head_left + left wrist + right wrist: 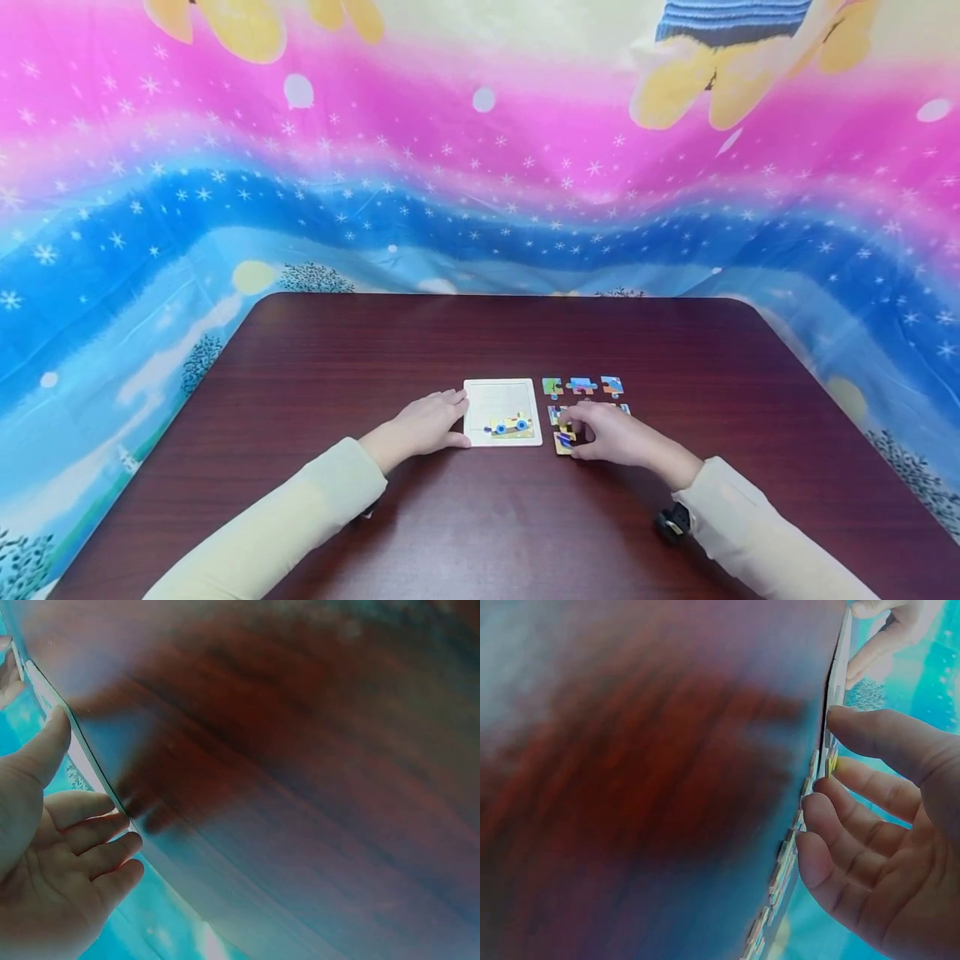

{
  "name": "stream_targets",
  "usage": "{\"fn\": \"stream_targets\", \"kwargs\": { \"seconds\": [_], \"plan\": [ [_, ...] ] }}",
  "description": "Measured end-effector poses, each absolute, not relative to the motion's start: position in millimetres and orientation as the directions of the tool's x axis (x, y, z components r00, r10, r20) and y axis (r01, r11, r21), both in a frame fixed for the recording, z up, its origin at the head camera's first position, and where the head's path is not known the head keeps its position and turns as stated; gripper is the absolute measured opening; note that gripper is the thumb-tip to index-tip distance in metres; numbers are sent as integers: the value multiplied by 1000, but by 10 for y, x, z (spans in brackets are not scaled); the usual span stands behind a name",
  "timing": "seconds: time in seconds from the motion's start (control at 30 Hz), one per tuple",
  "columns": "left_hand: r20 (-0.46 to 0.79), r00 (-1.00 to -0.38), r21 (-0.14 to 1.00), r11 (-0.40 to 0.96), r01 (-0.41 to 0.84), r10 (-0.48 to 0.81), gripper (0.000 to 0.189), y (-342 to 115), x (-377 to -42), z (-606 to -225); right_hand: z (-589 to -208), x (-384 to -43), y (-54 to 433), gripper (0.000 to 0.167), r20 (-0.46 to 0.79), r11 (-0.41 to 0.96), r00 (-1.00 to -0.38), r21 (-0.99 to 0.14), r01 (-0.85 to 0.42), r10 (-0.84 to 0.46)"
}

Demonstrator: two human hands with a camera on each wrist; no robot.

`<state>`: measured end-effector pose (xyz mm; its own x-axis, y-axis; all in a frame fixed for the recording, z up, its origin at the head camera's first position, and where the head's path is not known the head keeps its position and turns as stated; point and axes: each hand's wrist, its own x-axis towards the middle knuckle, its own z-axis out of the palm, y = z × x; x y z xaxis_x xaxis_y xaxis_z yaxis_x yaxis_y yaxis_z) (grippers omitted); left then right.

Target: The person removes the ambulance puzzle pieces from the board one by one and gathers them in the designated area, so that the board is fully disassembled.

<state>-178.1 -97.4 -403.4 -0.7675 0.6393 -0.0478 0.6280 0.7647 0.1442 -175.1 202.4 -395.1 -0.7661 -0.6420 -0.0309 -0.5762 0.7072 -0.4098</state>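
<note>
A white puzzle tray (498, 400) lies on the table, with a yellow vehicle picture (510, 426) across its lower right part. My left hand (431, 423) rests at the tray's left edge, fingers extended and thumb near the lower corner. To the right of the tray, my right hand (611, 431) bends over the loose pieces. Its thumb and index finger pinch a yellow puzzle piece (831, 763), partly hidden by the fingers. Below those fingertips lies another piece (562, 444) with a purple mark.
Behind the right hand sits a row of loose pieces: a green one (552, 386), a blue one (581, 385) and an orange-blue one (612, 386). More pieces are partly covered by the hand. The dark wooden table (360, 350) ends at a colourful cloth backdrop (480, 192).
</note>
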Motion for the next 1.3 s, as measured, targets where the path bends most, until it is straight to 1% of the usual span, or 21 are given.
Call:
{"fn": "stream_targets", "kwargs": {
  "seconds": [0.27, 0.5, 0.73, 0.97, 1.1, 1.3],
  "plan": [
    [-53, -773, 150, 770, 620, 632, 58, -972, -1780, -4017, -3984, -1735, 2055, 33, -34, 692, -746, -403, -599, -665],
    [-59, -774, 153, 772, 617, 630, 60, -973, -1772, -4019, -3985, -1740, 2049, 32, -65, 701, -749, -412, -582, -659],
    [-53, -773, 149, 770, 620, 632, 60, -972, -1764, -4012, -3982, -1748, 2054, 32, -56, 690, -742, -421, -589, -668],
    [-53, -770, 140, 768, 625, 636, 60, -969, -1767, -4021, -3940, -1761, 2044, 34, -82, 710, -760, -435, -555, -644],
    [-56, -773, 134, 772, 621, 631, 60, -968, -1768, -4024, -3893, -1788, 2001, 34, -40, 688, -752, -439, -578, -658],
    [-55, -775, 139, 773, 619, 630, 59, -965, -1762, -4021, -3834, -1830, 1867, 33, 19, 667, -734, -403, -627, -679]
  ]
}}
